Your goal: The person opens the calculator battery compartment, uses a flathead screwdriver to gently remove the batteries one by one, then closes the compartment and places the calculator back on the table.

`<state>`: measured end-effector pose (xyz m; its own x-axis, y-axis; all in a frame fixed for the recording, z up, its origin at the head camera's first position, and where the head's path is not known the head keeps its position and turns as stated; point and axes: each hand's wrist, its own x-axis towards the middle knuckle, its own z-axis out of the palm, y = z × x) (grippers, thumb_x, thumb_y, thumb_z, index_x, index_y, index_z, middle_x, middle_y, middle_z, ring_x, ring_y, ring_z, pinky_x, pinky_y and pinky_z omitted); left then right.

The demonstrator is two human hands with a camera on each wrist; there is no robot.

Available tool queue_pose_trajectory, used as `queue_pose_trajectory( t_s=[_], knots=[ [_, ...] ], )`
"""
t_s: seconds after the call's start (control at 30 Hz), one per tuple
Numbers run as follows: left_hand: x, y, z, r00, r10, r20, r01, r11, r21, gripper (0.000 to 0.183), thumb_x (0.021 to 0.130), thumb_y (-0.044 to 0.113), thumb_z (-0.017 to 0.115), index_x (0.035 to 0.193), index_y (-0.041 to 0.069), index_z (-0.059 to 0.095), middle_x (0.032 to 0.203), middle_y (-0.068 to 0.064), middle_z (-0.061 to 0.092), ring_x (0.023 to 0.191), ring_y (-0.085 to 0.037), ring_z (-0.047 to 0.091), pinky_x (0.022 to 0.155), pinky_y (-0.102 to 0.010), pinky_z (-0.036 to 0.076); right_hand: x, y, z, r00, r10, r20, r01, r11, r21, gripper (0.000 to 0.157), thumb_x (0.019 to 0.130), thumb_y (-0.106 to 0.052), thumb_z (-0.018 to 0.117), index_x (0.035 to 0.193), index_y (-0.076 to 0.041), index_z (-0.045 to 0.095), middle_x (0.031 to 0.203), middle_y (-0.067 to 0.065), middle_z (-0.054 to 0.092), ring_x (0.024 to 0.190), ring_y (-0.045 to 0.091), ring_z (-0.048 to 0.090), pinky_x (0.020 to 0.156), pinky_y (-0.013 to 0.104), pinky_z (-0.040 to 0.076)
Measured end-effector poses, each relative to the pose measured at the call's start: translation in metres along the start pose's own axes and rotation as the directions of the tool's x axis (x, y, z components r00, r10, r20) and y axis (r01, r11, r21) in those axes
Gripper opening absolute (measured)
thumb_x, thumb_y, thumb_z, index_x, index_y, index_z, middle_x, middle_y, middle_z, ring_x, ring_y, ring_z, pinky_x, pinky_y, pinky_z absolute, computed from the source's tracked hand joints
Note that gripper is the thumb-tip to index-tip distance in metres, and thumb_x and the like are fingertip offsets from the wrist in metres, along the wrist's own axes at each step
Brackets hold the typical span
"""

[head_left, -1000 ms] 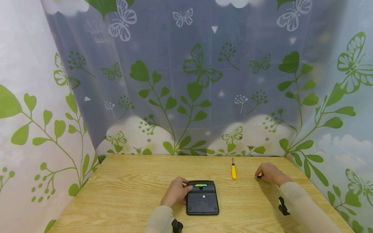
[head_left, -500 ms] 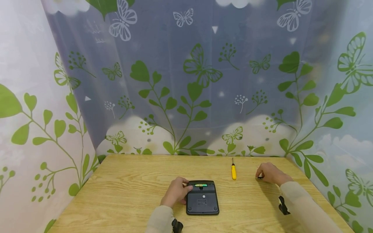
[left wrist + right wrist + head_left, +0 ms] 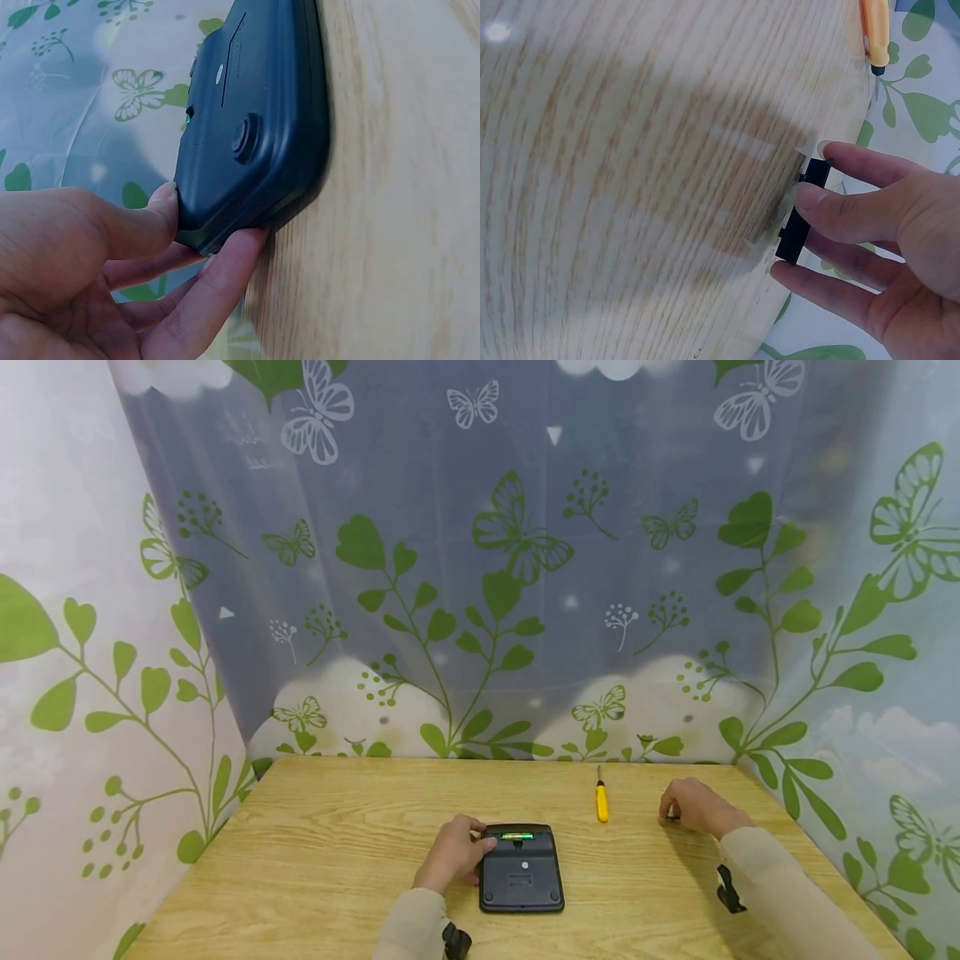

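Out on the wooden table, a yellow screwdriver lies between the hands, toward the patterned curtain, while the left hand grips the far left edge of a black device with its battery showing, and the right hand, right of the screwdriver, pinches a small black piece between thumb and fingers.
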<state>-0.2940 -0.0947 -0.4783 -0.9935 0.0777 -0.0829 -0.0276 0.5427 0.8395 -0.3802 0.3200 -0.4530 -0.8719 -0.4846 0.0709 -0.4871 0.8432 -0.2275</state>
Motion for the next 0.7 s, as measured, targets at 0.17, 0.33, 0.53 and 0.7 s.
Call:
queue_pose_trajectory(
  t_s=[0.17,0.33,0.53,0.7],
  knots=[
    [0.0002,0.0003,-0.0002,1.0,-0.002,0.002,0.002,1.0,-0.001,0.04,0.1,0.013,0.069,0.136,-0.005,0.061,0.115,-0.024,0.067,0.082,-0.024,0.071,0.052,-0.032,0.063,-0.0011,-0.0013,-0.001,1.0,-0.001,0.004,0.001,1.0,0.009,0.044,0.075,0.032,0.063,0.087,-0.007,0.081,0.092,0.011,0.076,0.075,0.025,0.069,0.068,0.042,0.065],
    [0.0008,0.0004,-0.0003,1.0,-0.004,0.001,0.004,1.0,-0.001,0.04,0.1,0.012,0.069,0.135,-0.005,0.062,0.115,-0.024,0.067,0.081,-0.023,0.071,0.053,-0.032,0.063,-0.0012,-0.0008,-0.0019,1.0,-0.002,0.011,0.002,1.0,0.002,0.046,0.072,0.033,0.063,0.087,-0.007,0.081,0.092,0.01,0.076,0.076,0.024,0.069,0.068,0.041,0.065],
    [0.0011,-0.0001,0.0003,1.0,-0.01,-0.004,0.01,1.0,0.001,0.039,0.1,0.013,0.069,0.134,-0.004,0.062,0.116,-0.024,0.067,0.083,-0.024,0.071,0.053,-0.032,0.063,-0.0008,-0.0004,-0.0035,0.999,0.02,0.04,-0.021,1.0,0.021,0.038,0.07,0.026,0.073,0.088,-0.006,0.082,0.09,0.01,0.076,0.077,0.025,0.068,0.069,0.041,0.064],
    [0.0008,-0.0001,0.0008,1.0,-0.013,-0.007,0.013,1.0,0.001,0.039,0.1,0.013,0.069,0.134,-0.003,0.062,0.117,-0.025,0.067,0.085,-0.025,0.071,0.053,-0.031,0.063,-0.0003,-0.0007,-0.0052,0.998,0.032,0.059,-0.033,0.999,0.028,0.037,0.068,0.024,0.076,0.089,-0.006,0.081,0.091,0.01,0.075,0.079,0.025,0.068,0.07,0.041,0.064]
  ],
)
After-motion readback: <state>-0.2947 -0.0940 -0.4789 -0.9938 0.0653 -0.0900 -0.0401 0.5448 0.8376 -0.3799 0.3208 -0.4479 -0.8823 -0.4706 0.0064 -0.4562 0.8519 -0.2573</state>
